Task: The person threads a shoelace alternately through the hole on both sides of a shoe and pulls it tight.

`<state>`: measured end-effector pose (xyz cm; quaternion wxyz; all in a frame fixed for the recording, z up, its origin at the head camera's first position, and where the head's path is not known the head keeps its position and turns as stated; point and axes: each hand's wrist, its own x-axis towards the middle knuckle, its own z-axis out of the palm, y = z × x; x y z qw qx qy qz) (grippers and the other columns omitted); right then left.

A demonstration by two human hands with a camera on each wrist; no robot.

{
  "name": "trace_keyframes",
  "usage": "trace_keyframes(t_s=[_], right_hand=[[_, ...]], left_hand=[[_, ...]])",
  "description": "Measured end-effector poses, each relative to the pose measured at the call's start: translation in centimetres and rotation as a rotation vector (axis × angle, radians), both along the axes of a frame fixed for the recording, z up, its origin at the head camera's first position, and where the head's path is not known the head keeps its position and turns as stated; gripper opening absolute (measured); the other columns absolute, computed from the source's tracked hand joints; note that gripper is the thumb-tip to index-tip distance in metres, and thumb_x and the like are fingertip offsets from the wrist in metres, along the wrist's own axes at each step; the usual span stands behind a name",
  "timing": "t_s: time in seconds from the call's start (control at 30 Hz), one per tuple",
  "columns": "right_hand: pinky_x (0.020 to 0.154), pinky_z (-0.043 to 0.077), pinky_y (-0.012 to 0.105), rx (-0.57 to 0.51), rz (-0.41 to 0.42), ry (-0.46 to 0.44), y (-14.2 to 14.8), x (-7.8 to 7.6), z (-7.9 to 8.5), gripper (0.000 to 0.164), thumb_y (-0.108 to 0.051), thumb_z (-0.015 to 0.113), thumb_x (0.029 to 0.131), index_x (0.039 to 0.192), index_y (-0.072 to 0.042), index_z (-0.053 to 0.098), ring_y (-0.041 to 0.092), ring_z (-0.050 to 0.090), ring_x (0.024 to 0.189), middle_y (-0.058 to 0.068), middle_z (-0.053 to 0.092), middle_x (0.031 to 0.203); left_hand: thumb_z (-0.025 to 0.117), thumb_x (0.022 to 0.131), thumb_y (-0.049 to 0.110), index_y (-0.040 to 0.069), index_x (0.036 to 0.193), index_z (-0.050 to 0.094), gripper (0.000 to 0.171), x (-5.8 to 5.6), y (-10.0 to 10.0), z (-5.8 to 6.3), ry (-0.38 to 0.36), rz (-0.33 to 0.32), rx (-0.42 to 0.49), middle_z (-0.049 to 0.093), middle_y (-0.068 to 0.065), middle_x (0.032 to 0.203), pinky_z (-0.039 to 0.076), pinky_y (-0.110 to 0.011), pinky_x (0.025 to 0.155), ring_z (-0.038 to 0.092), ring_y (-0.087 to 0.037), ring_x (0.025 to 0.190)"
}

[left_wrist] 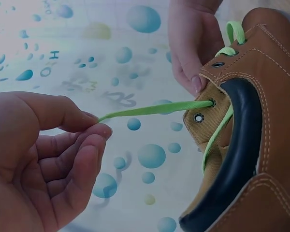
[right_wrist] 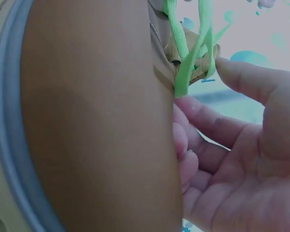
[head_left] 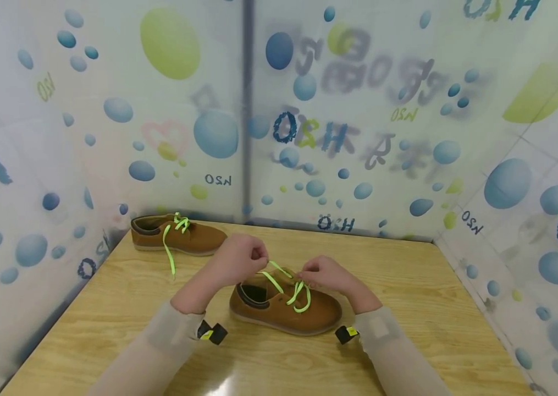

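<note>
A brown shoe [head_left: 283, 316] with a dark collar lies sole-down on the table, toe to the right. Its neon green lace [left_wrist: 154, 109] is partly threaded. My left hand [head_left: 243, 257] pinches one lace end between thumb and forefinger, pulled taut from an eyelet in the far eyelet flap [left_wrist: 208, 121]. Another eyelet in that flap has no lace through it. At the flap's edge, my right hand [head_left: 328, 274] pinches with thumb and forefinger, as the right wrist view shows; its other fingertips are partly hidden behind the shoe. Loops of lace hang over the shoe's front.
A matching brown shoe [head_left: 204, 237] stands at the table's back left, one green lace end trailing onto the wood. The wooden table [head_left: 407, 330] meets patterned walls [head_left: 382, 165] at the back and sides. A small black device [head_left: 216, 334] sits at each wrist.
</note>
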<state>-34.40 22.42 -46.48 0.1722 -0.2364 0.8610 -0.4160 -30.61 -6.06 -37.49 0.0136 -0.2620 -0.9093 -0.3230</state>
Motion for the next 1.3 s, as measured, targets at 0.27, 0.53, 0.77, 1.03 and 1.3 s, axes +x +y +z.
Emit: trace_keyframes(t_s=[0.27,0.53,0.77,1.03,1.3], right_hand=[[0.064,0.044,0.029,-0.083,0.034,-0.103,0.3,-0.2,0.1,0.025,-0.019,0.062,0.107,0.097,-0.001,0.076,0.011,0.047,0.063,-0.004,0.056,0.071],[0.067,0.048,0.028,-0.215,0.006,-0.203,0.6,0.0,0.6,0.020,-0.005,0.060,0.102,0.114,0.011,0.063,0.009,0.052,0.070,-0.005,0.065,0.085],[0.069,0.049,0.026,-0.331,-0.083,-0.281,-0.4,0.1,0.5,0.020,-0.004,0.059,0.104,0.118,0.010,0.059,0.009,0.053,0.071,-0.006,0.061,0.082],[0.071,0.051,0.027,-0.338,-0.117,-0.177,-0.8,0.4,0.5,0.019,-0.002,0.062,0.099,0.111,0.012,0.064,0.009,0.056,0.073,-0.008,0.064,0.082],[0.067,0.049,0.027,-0.291,-0.084,-0.143,-0.6,0.1,-0.1,0.016,0.001,0.061,0.096,0.108,0.011,0.065,0.011,0.055,0.071,-0.007,0.063,0.081]], left_hand=[[0.070,0.094,0.011,0.015,0.082,0.076,0.014,-0.2,-0.5,0.2,-0.027,0.036,0.013,0.068,0.005,0.073,0.052,-0.031,0.068,0.058,-0.011,0.061],[0.070,0.093,0.011,0.015,0.083,0.077,0.014,-0.6,-0.8,0.5,-0.021,0.023,0.028,0.068,0.006,0.072,0.052,-0.032,0.070,0.058,-0.011,0.066],[0.070,0.095,0.012,0.015,0.084,0.077,0.014,-0.5,-1.7,0.8,-0.015,0.029,0.020,0.070,0.005,0.073,0.051,-0.032,0.068,0.058,-0.011,0.064],[0.068,0.097,0.012,0.014,0.087,0.077,0.014,0.3,-1.9,1.7,-0.026,0.039,0.064,0.071,0.004,0.077,0.052,-0.032,0.069,0.059,-0.012,0.065],[0.065,0.097,0.011,0.013,0.084,0.073,0.015,0.5,-2.2,2.0,0.004,0.056,0.131,0.063,0.003,0.069,0.047,-0.032,0.065,0.053,-0.014,0.061]])
